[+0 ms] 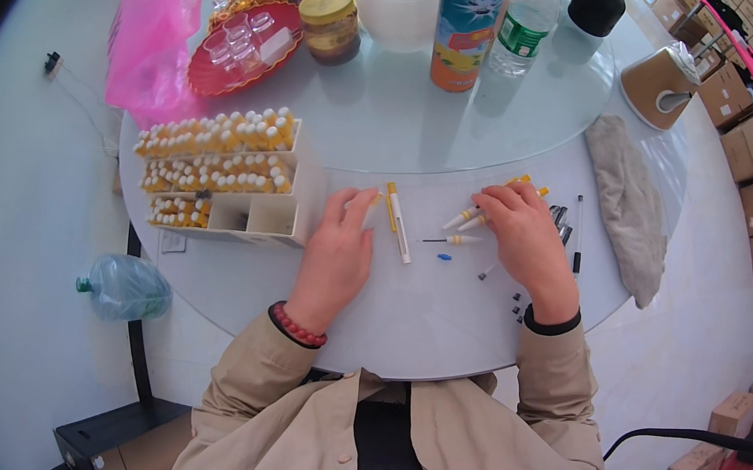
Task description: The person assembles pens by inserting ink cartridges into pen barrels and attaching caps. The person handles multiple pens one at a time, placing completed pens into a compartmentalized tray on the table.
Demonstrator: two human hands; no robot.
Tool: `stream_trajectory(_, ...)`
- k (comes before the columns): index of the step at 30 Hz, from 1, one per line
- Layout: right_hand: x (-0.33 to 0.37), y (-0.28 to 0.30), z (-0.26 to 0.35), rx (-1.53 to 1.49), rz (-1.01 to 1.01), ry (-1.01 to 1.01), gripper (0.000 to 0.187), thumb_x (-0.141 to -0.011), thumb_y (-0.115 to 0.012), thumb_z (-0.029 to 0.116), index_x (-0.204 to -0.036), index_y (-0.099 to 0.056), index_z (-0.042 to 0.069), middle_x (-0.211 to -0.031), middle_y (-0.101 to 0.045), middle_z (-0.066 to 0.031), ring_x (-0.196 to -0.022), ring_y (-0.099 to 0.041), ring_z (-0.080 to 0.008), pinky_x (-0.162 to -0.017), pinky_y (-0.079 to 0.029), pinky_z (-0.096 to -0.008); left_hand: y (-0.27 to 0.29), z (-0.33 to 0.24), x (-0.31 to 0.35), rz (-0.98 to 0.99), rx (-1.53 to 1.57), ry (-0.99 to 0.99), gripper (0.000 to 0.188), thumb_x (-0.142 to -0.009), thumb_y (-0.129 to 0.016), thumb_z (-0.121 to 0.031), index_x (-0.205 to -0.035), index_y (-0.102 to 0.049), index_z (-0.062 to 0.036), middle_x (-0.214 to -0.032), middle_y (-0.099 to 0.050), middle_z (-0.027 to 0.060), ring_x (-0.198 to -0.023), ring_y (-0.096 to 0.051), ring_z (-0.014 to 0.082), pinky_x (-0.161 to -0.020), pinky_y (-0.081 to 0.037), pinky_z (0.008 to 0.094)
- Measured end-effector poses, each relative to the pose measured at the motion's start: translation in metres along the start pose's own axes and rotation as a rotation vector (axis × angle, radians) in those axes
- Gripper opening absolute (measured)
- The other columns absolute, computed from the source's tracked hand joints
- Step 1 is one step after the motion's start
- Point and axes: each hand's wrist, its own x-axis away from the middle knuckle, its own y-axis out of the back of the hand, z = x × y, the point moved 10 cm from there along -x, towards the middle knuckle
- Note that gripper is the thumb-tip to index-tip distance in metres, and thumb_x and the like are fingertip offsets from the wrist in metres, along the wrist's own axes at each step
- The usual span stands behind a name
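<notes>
My left hand (342, 244) rests on the table beside the organizer, its fingers extended and slightly bent, with no clear hold on anything. Just right of its fingertips lies a white pen (403, 232) with a yellow part alongside. My right hand (526, 235) curls its fingers over white-and-yellow pen pieces (461, 217) and appears to pinch one; its fingertips partly cover them. Below them lie a white pen piece with a thin dark tip (455, 240) and a small blue piece (445, 256). A cream organizer (306, 193) holds many yellow pens with white ends.
Black pens (579, 239) and small dark caps (518, 308) lie right of my right hand, near a grey cloth (621, 211). A glass turntable (375, 125) at the back carries a spray can (465, 31), a water bottle (525, 31), a jar (330, 26) and a red dish (209, 78).
</notes>
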Motion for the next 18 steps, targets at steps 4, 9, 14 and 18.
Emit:
stream_trajectory(4,0.001,0.000,0.004,0.021,-0.003,0.027,0.030,-0.079,-0.061,-0.005,-0.107,-0.068,0.006,-0.105,-0.065,-0.0045,-0.110,-0.055,-0.0280,-0.092,-0.047,-0.0388,-0.004,-0.001,0.001,0.023,-0.024,-0.019,0.050,-0.088,-0.058,0.006,-0.136,-0.048,-0.0024,-0.129,-0.051,0.0208,-0.113,-0.056,0.0398,-0.095,-0.049,0.0424)
stream_trajectory(9,-0.001,0.008,0.003,-0.047,-0.053,0.007,0.019,-0.079,-0.063,-0.004,-0.095,-0.062,0.006,-0.100,-0.064,-0.0049,-0.105,-0.055,-0.0277,-0.089,-0.047,-0.0390,-0.007,-0.004,0.000,0.031,-0.054,-0.076,0.051,-0.087,-0.058,0.006,-0.136,-0.049,-0.0018,-0.128,-0.052,0.0210,-0.115,-0.055,0.0400,-0.097,-0.047,0.0425)
stream_trajectory(14,-0.003,0.010,0.003,-0.083,-0.022,-0.016,0.018,-0.079,-0.067,-0.002,-0.093,-0.060,0.007,-0.099,-0.064,-0.0049,-0.102,-0.056,-0.0284,-0.088,-0.047,-0.0386,-0.007,-0.007,-0.001,0.042,-0.076,-0.087,0.050,-0.087,-0.059,0.006,-0.135,-0.050,-0.0024,-0.130,-0.053,0.0205,-0.117,-0.054,0.0393,-0.098,-0.047,0.0432)
stream_trajectory(18,-0.004,0.045,0.031,-0.104,-0.266,0.150,0.022,-0.079,-0.070,-0.002,-0.097,-0.063,0.008,-0.098,-0.063,-0.0060,-0.100,-0.058,-0.0274,-0.084,-0.049,-0.0361,0.002,-0.022,-0.003,0.008,0.021,-0.170,0.048,-0.090,-0.061,0.001,-0.137,-0.050,-0.0040,-0.134,-0.054,0.0167,-0.115,-0.058,0.0307,-0.090,-0.050,0.0350)
